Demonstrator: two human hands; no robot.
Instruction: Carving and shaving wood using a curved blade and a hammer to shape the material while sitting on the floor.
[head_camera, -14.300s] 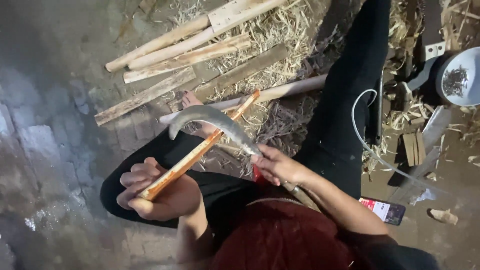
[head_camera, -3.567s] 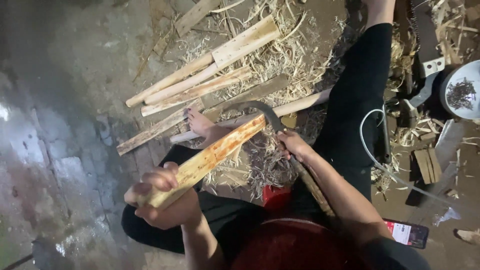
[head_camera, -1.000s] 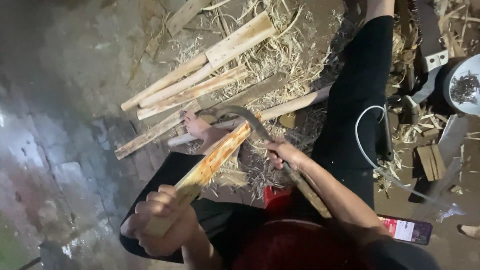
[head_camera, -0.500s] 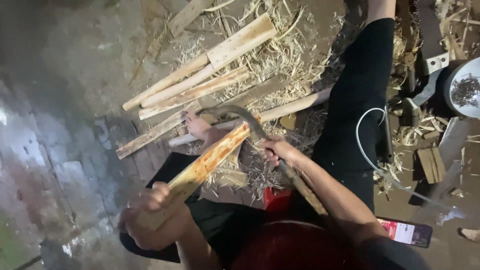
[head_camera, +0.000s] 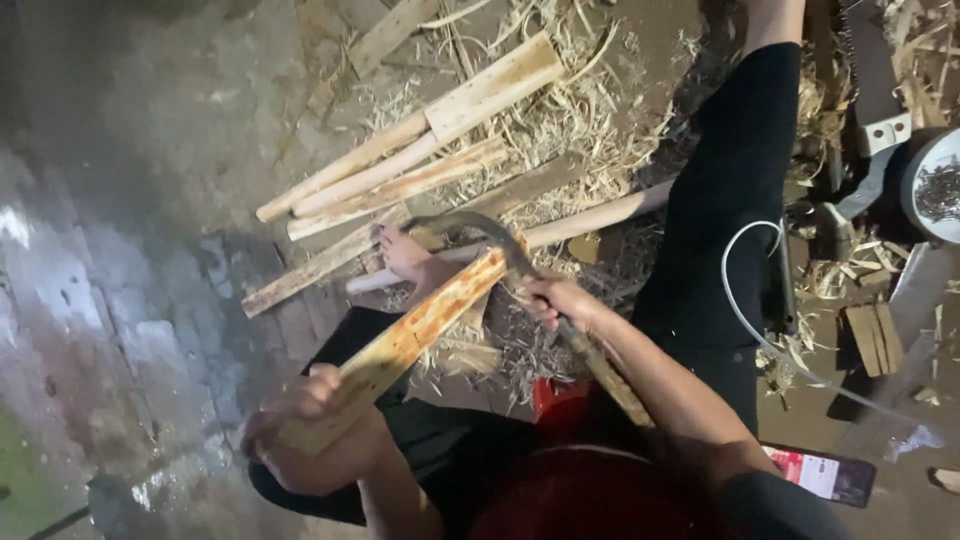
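Left hand (head_camera: 310, 425) grips the near end of the long pale reddish-streaked wooden stick (head_camera: 415, 335), which slants up-right toward the curved grey metal blade (head_camera: 480, 228) gripped by the right hand (head_camera: 560, 300).

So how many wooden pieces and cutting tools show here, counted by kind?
Wooden stick in the left hand: 1
Wooden pieces lying on the floor: 6
Curved blade in the right hand: 1
Total: 8

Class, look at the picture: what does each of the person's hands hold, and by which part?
The left hand grips the wooden stick at its near end. The right hand holds the curved blade by its handle.
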